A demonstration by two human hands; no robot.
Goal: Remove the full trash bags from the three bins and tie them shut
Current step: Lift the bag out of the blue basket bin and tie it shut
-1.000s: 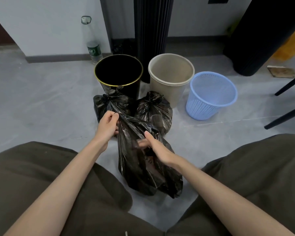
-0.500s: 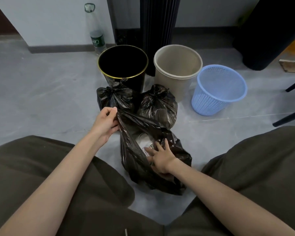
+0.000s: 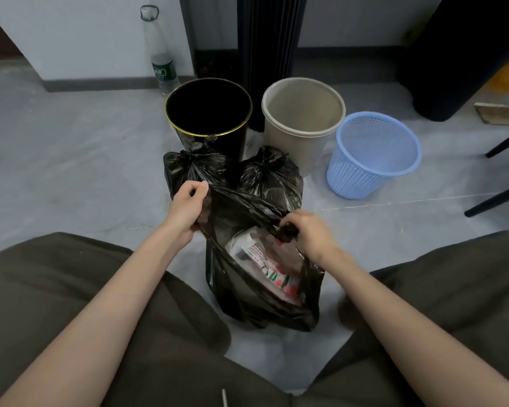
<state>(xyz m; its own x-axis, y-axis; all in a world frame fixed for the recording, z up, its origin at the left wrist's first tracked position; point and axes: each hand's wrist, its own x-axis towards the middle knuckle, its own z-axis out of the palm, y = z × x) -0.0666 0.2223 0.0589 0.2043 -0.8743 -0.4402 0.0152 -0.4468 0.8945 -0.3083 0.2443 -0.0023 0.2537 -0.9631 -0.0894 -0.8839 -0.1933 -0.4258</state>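
- The open bag (image 3: pixel 247 304) stands on the floor at lower centre, between your knees; its mouth gapes and printed wrappers (image 3: pixel 262 259) show inside.
- Your right hand (image 3: pixel 309 233) has changed most: half a second ago it lay flat, pressing down into the bag's mouth. Now it is up at the right rim, fingers curled tight round a bunch of black film.
- Your left hand (image 3: pixel 188 210) keeps its hold on the left rim, fingers and thumb pinched on the plastic, in much the same spot as before.
- With a rim in each fist, the film runs taut between your hands, so I judge the contents are packed down and the knot is next.
- This looks like the last one: two tied bags (image 3: pixel 271 174) sit just behind, and the black bin (image 3: pixel 241 136), beige bin (image 3: pixel 294 148) and blue bin (image 3: pixel 365 177) in the upper half all stand unlined.
- The left tied bag (image 3: pixel 194 168) is just beyond your left knuckles; crossing the rims toward you avoids brushing it.
- Your thighs hem the bag in on both lower sides.
- Bare floor opens at mid-left; the chair legs (image 3: pixel 500 198) at the right edge are well apart from you.
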